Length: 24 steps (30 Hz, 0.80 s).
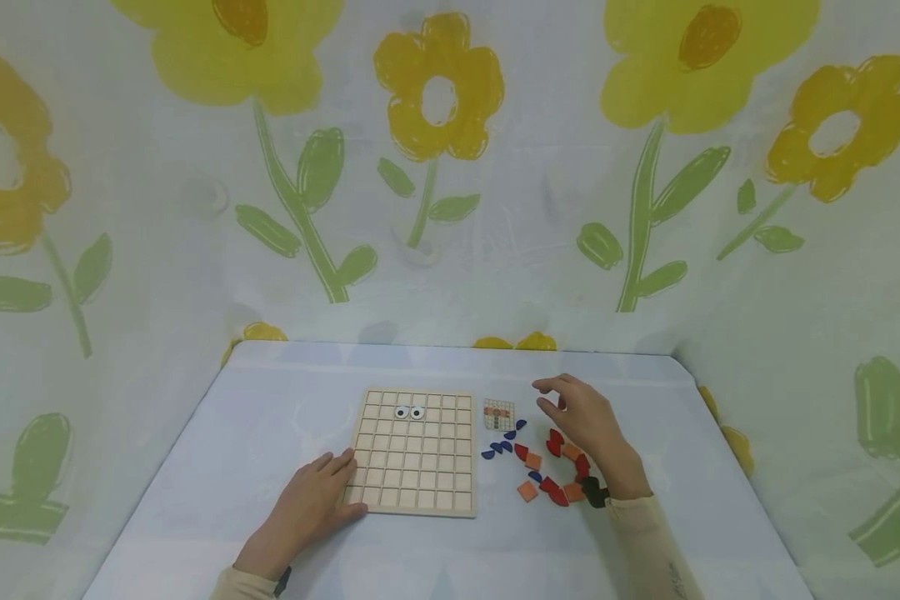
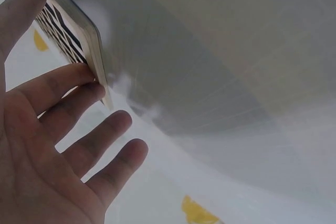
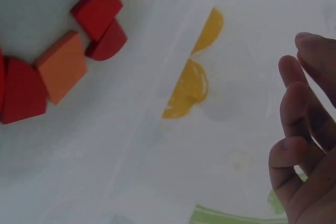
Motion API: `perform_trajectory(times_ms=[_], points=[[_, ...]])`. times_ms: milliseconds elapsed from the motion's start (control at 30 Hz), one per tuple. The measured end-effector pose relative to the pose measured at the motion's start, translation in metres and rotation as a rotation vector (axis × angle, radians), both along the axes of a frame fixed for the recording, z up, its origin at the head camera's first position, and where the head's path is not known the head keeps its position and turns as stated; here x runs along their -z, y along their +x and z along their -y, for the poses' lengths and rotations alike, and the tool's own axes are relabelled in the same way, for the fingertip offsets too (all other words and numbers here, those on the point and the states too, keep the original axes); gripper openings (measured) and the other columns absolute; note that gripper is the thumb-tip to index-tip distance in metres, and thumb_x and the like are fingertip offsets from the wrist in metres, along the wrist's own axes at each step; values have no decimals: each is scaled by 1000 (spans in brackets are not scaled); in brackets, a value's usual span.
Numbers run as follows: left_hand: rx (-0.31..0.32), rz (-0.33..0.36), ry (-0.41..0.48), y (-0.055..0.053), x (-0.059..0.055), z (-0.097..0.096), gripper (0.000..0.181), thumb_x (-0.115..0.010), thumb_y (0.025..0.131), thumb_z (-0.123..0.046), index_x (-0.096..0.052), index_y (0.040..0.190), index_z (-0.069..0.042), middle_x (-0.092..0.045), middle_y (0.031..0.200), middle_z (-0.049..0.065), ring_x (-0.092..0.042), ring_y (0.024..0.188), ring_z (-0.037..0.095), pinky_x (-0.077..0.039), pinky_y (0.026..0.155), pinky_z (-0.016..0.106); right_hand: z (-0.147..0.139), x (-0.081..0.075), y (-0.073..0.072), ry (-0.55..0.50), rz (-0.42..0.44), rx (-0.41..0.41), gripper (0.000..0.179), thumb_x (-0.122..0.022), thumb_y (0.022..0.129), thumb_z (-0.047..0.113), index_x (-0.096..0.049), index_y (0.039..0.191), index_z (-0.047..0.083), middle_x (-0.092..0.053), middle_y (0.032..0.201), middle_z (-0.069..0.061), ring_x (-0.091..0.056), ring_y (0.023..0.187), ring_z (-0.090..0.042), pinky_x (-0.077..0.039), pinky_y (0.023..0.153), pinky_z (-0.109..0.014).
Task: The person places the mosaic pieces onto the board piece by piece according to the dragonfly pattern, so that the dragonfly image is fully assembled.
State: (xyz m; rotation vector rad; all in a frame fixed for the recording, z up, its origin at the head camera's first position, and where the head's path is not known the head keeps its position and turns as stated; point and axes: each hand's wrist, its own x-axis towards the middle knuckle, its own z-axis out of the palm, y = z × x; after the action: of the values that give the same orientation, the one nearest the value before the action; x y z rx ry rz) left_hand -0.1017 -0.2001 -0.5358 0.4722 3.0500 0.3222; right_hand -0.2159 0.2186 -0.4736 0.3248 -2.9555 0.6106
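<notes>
Flowered fabric: As yellow blooms on green stems rise behind and on both sides, the fabric encloses the work area.
Table: A white table spreads out in front of the person.
Grid board: The wooden board lies flat around the table's middle, left of the loose pieces.
Left hand: At the board's near left corner, the left hand touches the edge with thumb, index and middle finger; all its fingers are spread.
Right hand: Beyond the pieces at right, the right hand holds nothing, its fingers loosely bent, thumb apart from the index.
Pattern card: A small card lies just right of the board's far part.
Red and orange pieces: Curved red pieces and orange squares cluster near the right forearm.
Eye tiles: Two eye tiles sit side by side in the grid's far part.
Blue half-rounds: Blue half-rounds are scattered between card and cluster.
</notes>
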Motion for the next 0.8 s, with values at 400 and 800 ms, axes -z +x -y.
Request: perform_trajectory(times_ms=[400, 800], points=[[0, 5, 0, 1, -1, -1, 80, -76, 84, -55, -61, 137, 2, -54, 147, 17, -51, 132, 44, -47, 106, 59, -25, 30, 13, 30, 265, 62, 37, -81, 88, 18, -73, 125, 18, -67, 105, 0, -56, 83, -18, -59, 68, -29], [5, -7, -1, 0, -1, 0, 79, -77, 84, -54, -60, 137, 2, -54, 147, 18, -52, 131, 44, -47, 105, 59, -36, 56, 26, 71, 226, -2, 31, -81, 87, 9, -78, 117, 18, -63, 100, 3, -57, 85, -16, -62, 80, -36]])
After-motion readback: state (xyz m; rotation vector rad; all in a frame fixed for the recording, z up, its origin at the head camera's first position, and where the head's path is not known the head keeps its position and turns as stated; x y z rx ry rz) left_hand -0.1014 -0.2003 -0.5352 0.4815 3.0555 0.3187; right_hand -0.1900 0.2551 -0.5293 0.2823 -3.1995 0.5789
